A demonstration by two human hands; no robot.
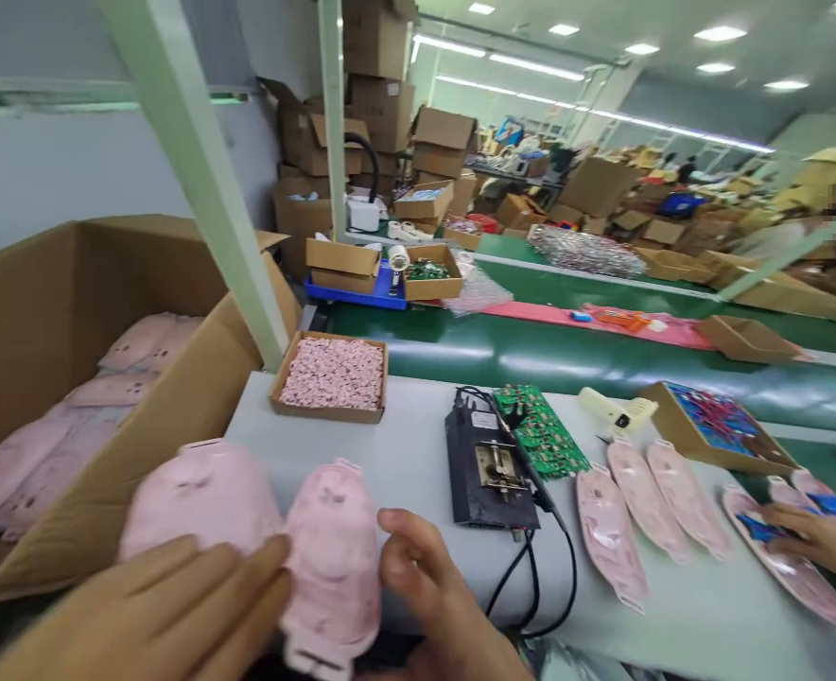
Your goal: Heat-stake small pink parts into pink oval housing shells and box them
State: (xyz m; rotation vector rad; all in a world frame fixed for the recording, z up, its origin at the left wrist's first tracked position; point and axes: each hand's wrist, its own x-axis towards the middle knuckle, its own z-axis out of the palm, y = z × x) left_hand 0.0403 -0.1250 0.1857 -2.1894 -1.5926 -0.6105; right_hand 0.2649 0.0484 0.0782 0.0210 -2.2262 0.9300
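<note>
**A pink pouch [333, 558] pinched narrowly between my left hand [141, 615] and right hand [425, 586].**
It stands at the edge of the bench [396, 473]; a row of pouches [645, 501] lies unboxed, and others already fill the carton [141, 265].

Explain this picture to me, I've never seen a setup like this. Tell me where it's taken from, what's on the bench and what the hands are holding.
This is one view from a camera worn on a person's head, looking down at their own bare hands. The left hand and right hand are on either side of a pink mask-like piece, and a second pink piece lies beside it. On the grey workbench are a black electrical unit, a green circuit board and a tray of small pink pieces. More pink pieces fill a cardboard carton. At right, another person's hand rests among further pink pieces.
</note>
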